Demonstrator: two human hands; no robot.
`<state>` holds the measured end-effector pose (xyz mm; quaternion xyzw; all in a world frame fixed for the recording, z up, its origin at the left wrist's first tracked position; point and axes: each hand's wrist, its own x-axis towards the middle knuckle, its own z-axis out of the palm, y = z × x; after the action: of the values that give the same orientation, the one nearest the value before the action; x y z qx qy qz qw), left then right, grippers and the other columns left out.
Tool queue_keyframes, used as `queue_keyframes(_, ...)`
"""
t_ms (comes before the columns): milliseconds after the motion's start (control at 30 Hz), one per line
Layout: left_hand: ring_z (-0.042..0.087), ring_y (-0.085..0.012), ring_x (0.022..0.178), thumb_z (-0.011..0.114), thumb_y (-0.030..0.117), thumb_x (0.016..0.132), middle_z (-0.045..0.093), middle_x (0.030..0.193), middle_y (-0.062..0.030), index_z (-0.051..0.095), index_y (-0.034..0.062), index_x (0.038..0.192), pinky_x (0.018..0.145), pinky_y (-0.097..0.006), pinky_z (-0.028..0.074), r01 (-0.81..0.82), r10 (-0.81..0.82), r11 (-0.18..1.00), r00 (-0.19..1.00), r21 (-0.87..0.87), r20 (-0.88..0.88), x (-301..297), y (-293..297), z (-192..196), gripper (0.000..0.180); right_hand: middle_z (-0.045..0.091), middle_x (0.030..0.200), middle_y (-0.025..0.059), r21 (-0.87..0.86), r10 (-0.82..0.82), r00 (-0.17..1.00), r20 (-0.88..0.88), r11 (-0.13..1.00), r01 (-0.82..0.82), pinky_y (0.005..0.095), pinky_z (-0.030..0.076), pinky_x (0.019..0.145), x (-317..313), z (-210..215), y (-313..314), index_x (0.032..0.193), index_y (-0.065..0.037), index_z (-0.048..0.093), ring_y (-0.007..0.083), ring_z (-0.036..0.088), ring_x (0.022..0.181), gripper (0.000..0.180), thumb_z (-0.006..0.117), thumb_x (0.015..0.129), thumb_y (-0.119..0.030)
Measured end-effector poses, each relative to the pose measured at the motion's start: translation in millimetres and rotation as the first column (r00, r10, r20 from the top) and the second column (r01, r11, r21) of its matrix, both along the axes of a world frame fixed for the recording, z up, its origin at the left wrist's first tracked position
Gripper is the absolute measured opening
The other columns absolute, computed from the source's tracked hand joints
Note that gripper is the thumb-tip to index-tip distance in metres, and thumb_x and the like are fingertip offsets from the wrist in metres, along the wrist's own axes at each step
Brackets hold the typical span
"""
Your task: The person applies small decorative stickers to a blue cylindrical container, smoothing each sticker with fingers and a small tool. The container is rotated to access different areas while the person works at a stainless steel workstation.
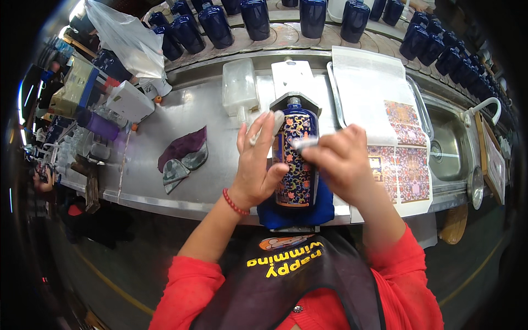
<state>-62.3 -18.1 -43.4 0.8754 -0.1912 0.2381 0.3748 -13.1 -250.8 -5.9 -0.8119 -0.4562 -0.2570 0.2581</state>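
Note:
A dark blue glass bottle (pixel 297 165) with a colourful floral pattern lies in front of me, its neck pointing away, between a metal bracket (pixel 295 101) and a blue cloth (pixel 323 207). My left hand (pixel 257 165) rests along its left side, fingers stretched out and thumb against the patterned face. Something whitish shows at those fingertips; I cannot tell whether it is a finger cover. My right hand (pixel 344 159) is closed on a small white piece (pixel 305 143) held against the upper middle of the pattern. Blur hides that piece's exact kind.
Patterned transfer sheets (pixel 412 173) and white paper (pixel 367 91) lie to the right, beside a sink (pixel 446 159). Plain blue bottles (pixel 256 21) line the conveyor behind. A clear plastic container (pixel 240 82) and a purple-grey cloth (pixel 184 154) are on the left.

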Motion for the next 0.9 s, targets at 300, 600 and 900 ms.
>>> queue_keyframes(300,0.034,-0.0457,0.146,0.061,0.074,0.089,0.042,0.157,-0.0251,0.025,-0.0029,0.161,0.121,-0.064,0.007,-0.099,0.129,0.972,0.983,0.214,-0.131,-83,-12,-30,0.112,0.063,0.085,0.0037,0.322,0.223,0.778,-0.587,0.946,-0.028,0.0389,0.046,0.076,25,21,2,0.102,-0.010,0.073,0.0245,0.064,0.081,0.024,0.078,0.079,-0.005)
queue_keyframes(600,0.030,-0.0391,0.147,0.040,0.085,0.091,0.053,0.151,-0.0169,0.060,0.0165,0.147,0.122,-0.061,0.001,-0.077,0.077,0.873,0.997,0.482,0.021,-34,-7,17,0.090,0.063,0.084,0.0061,0.266,0.083,0.801,-0.593,0.959,0.097,0.0306,0.046,0.065,-17,-28,-53,0.100,-0.004,0.075,0.0191,0.061,0.075,0.022,0.083,0.081,-0.003)
queue_keyframes(900,0.031,-0.0358,0.146,0.047,0.080,0.091,0.056,0.148,-0.0143,0.063,0.0183,0.143,0.123,-0.061,0.000,-0.003,-0.009,0.899,1.000,0.439,0.024,-36,-18,20,0.083,0.063,0.087,0.0070,0.397,0.151,0.855,-0.496,0.915,0.068,0.0307,0.048,0.065,-3,-14,-27,0.103,-0.003,0.073,0.0192,0.060,0.073,0.024,0.081,0.080,0.002)
